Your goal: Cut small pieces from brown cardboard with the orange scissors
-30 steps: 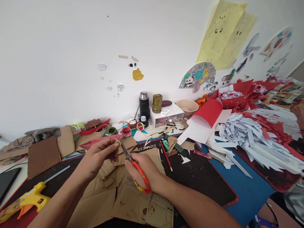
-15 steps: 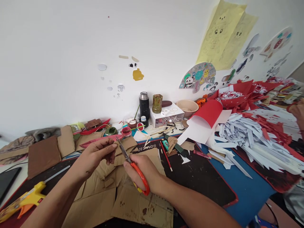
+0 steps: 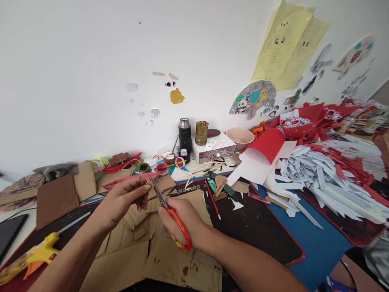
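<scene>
My right hand [image 3: 184, 219] grips a pair of scissors [image 3: 180, 227] with red-orange handles, its fingers around the loops. The blades point up and left, nearly closed, close to the fingertips of my left hand [image 3: 129, 194]. That hand has thumb and fingers pinched together; anything between them is too small or hidden to make out. Dark smudges mark its fingers. Beneath both hands lie overlapping pieces of brown cardboard [image 3: 182, 261], some stained, with a small rounded cardboard cutout [image 3: 140, 234] among them.
A yellow glue gun [image 3: 39, 253] lies at the left. Behind my hands stand paint pots [image 3: 161, 167], a black flask [image 3: 184, 136] and a white box [image 3: 212, 150]. A red pencil [image 3: 213, 200] and paper strips [image 3: 316, 174] lie to the right. Another person's hand [image 3: 383, 146] shows at the right edge.
Both hands and the scissors stay almost where they were. At the right edge the other person's hand has shifted slightly.
</scene>
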`<state>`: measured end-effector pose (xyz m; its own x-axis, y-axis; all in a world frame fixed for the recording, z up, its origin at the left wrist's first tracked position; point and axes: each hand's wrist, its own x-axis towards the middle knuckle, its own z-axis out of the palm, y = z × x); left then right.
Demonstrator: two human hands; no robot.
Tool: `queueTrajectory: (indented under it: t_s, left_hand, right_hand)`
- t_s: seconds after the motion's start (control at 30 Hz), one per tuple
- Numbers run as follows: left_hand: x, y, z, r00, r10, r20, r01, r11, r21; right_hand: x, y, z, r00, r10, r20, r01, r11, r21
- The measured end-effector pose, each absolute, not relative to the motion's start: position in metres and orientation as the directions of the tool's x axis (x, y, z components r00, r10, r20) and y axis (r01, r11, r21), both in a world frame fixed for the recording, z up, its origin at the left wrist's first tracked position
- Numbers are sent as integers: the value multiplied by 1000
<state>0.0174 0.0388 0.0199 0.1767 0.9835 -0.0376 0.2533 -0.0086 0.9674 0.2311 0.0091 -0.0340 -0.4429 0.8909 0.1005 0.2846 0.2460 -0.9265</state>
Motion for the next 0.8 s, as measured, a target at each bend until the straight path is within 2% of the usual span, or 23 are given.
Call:
queueTrajectory:
  t_s: [0.23, 0.33, 0.53, 0.8]
  left_hand:
    - [13, 42, 14, 193, 980, -54, 240, 6, 971]
    - [14, 42, 13, 205, 978, -49, 221, 2, 975]
    - [23, 37, 21, 231, 972, -33, 254, -27, 967]
    - [27, 33, 17, 302, 950, -81, 345, -30, 938]
  right_hand:
    - [231, 8, -30, -435, 894, 107, 244, 232, -942]
    - [232, 11, -34, -423, 903, 78, 207, 180, -962]
    - [239, 24, -41, -404, 914, -34, 27, -25, -999]
    - [236, 30, -37, -443, 896, -24, -165, -108, -980]
